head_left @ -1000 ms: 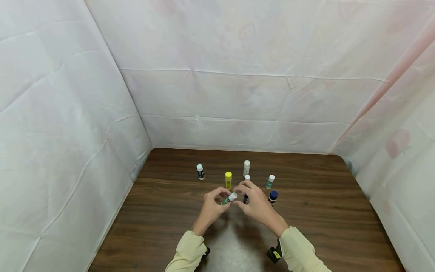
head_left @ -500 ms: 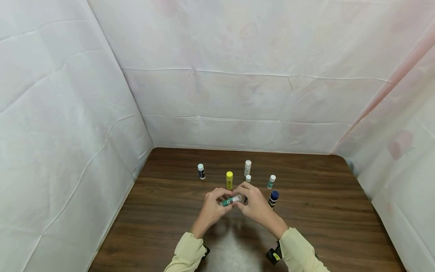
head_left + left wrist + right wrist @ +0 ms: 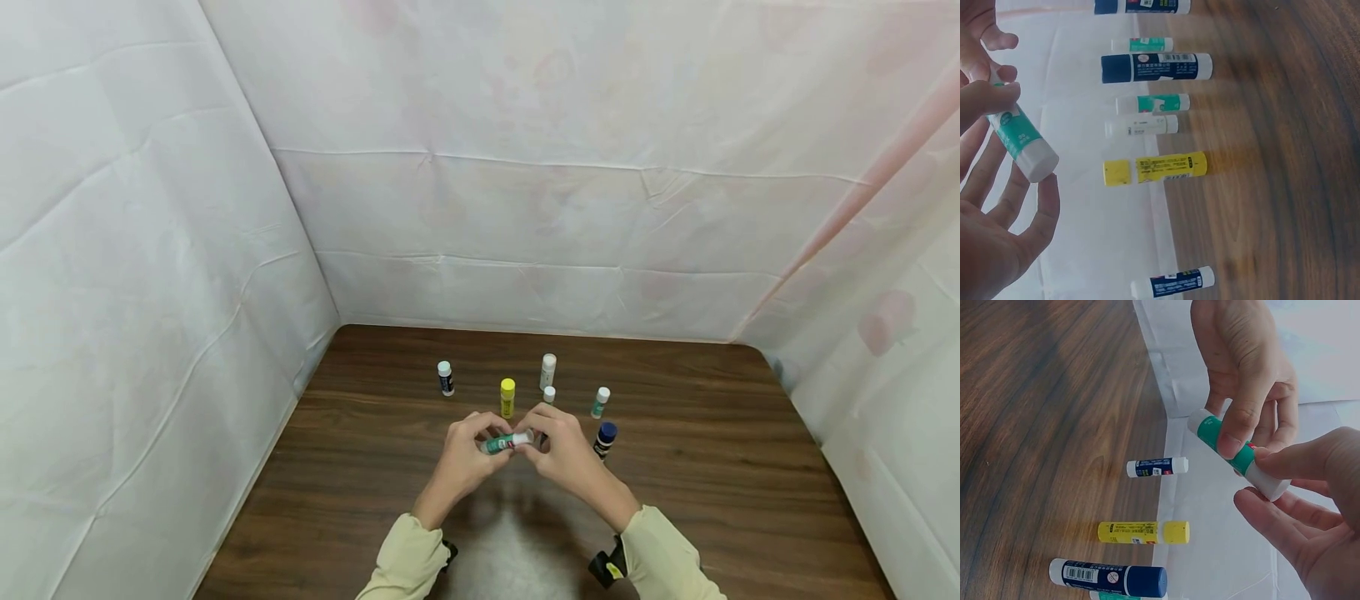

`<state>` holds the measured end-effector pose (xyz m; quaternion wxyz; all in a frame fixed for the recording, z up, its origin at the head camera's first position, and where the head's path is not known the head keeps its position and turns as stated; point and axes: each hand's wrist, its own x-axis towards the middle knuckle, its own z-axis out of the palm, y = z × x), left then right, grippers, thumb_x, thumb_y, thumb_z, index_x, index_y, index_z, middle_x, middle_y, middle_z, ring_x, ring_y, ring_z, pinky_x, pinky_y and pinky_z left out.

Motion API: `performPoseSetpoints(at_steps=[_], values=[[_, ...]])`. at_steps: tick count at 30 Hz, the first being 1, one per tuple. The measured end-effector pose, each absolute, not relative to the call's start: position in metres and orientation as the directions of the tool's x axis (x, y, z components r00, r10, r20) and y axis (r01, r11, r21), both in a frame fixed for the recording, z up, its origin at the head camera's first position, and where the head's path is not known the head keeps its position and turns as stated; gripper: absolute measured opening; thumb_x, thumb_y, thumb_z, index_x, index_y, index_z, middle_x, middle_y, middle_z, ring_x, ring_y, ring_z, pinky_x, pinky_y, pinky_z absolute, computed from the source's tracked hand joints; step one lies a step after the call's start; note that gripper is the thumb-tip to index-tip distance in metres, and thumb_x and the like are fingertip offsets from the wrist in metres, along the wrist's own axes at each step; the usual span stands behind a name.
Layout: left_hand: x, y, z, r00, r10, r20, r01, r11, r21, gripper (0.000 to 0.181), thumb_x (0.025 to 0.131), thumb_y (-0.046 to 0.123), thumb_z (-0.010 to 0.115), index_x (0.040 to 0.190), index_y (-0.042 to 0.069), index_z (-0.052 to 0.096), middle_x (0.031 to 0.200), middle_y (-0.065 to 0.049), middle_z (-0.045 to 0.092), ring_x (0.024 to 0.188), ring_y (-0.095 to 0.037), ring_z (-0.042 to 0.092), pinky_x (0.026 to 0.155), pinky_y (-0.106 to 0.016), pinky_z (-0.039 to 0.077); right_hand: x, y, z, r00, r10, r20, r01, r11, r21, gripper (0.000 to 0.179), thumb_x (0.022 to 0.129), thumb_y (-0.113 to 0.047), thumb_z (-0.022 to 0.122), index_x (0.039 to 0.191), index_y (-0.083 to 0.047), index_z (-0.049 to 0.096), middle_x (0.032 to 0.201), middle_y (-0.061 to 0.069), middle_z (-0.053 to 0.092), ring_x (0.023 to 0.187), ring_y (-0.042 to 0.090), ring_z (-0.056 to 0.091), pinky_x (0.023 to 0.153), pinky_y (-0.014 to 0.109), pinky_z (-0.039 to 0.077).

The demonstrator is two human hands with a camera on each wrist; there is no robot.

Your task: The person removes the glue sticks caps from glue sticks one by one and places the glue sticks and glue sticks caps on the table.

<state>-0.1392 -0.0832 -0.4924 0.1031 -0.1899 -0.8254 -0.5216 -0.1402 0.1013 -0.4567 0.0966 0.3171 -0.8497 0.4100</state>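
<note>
Far from side edges (image 3: 273, 458): hands (image 3: 462, 458) (image 3: 564, 448), glue stick (image 3: 1021, 139)

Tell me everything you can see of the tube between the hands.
The tube is a slim cylinder, apparently plastic, with a green label, a small red mark, white base and white cap, seemingly on. It is held tilted above the table; the left hand grips it round the label, the right hand pinches the cap end.

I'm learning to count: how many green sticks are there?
3: a green stick in the left hand, another beside the white stick, a third between two blue-capped sticks.
</note>
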Motion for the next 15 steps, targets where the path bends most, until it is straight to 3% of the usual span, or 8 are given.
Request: performPoseSetpoints(at_steps=[15], values=[[-0.1341, -0.0889, -0.4851, -0.889, 0.239, 0.39, 0.457, 0.411, 0.789, 0.02, 0.073, 0.009, 0.082, 0.087, 0.017, 0.069, 0.083, 0.008, 0.064, 0.078, -0.011, 0.058, 0.068, -0.027, 0.052, -0.1388, 0.104, -0.4546, -0.775, -0.469, 0.423, -0.621, 0.441, -0.648, 0.017, 0.076, -0.002, 0.077, 0.087, -0.012, 0.07, 0.089, -0.004, 0.059, 0.071, 0.006, 0.054, 0.054, 0.019, 0.05]])
